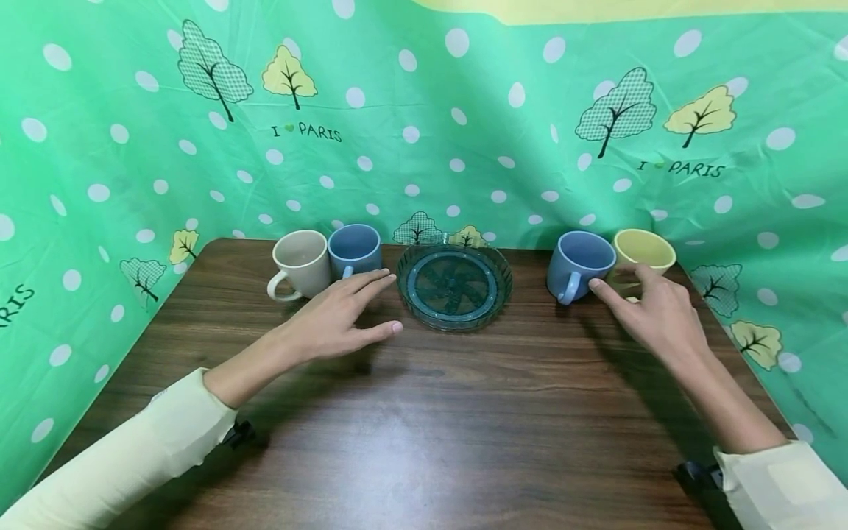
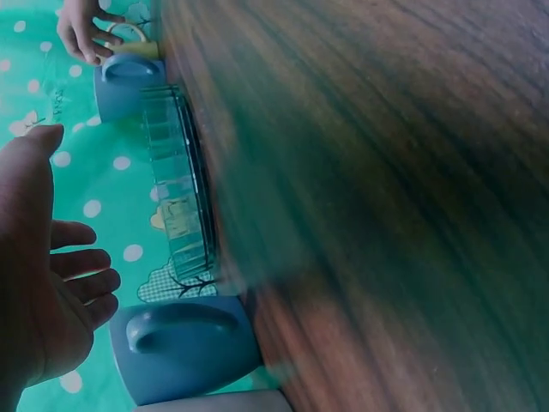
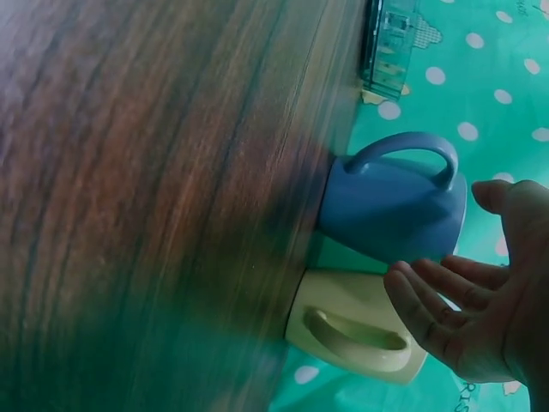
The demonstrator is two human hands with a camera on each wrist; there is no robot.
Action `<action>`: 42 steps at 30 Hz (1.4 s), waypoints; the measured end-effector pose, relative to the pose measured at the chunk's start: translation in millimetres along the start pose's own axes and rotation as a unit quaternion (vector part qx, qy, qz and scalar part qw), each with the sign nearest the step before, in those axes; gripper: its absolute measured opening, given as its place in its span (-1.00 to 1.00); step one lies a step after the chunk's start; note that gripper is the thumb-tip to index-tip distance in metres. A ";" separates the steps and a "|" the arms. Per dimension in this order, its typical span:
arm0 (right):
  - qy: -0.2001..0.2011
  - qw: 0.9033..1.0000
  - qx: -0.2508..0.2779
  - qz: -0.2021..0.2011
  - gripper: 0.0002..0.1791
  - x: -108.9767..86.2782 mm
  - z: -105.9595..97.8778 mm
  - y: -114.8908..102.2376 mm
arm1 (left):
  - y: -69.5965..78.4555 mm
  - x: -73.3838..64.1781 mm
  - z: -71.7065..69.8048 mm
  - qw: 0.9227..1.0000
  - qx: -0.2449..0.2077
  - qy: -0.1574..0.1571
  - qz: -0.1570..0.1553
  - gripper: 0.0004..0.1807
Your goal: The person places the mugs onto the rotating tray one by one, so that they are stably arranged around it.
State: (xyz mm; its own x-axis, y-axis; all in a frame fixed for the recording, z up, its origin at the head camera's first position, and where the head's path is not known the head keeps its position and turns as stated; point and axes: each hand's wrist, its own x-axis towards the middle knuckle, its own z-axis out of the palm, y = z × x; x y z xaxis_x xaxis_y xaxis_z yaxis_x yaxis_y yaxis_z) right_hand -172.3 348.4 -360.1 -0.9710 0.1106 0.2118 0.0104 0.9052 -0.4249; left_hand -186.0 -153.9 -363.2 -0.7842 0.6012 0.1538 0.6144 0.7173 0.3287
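Tabletop (image 1: 430, 412) bears dish (image 1: 453, 285) upper centre, two mugs (image 1: 308, 269) each side; left grip (image 1: 339, 318) spread, right grip (image 1: 662, 313) spread beside yellow mug (image 1: 644, 249).

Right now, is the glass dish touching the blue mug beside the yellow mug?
Apart: the head view shows a strip of wooden table between the glass dish and that blue mug.

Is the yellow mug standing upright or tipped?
Upright: the yellow mug stands with its base on the table, its open rim facing up.
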 end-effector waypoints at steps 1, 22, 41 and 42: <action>0.000 1.000 0.004 -0.002 -0.19 -0.2 0.4 0.0 | 0.2 0.3 1.6 1.000 0.001 -0.001 0.003 -0.05; -0.037 0.997 0.069 -0.008 -0.32 -2.5 10.3 -10.1 | -2.0 1.7 26.4 0.999 -0.018 -0.046 0.011 -0.16; -0.132 0.963 0.234 0.034 -0.22 -5.7 22.8 -18.3 | -2.6 8.0 34.2 0.997 -0.023 -0.078 0.021 -0.13; -0.133 0.962 0.235 0.034 -0.22 -5.8 22.9 -19.2 | -2.9 8.2 34.3 0.996 -0.024 -0.078 0.021 -0.13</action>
State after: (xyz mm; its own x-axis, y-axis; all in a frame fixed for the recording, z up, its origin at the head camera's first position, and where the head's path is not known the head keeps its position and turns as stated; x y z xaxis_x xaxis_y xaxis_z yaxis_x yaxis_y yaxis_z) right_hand -172.3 321.0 -373.4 -0.9993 -0.0026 -0.0377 0.0284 0.6076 -0.7937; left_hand -191.2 -139.0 -394.9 -0.7329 0.6799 0.0234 0.6384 0.6755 0.3690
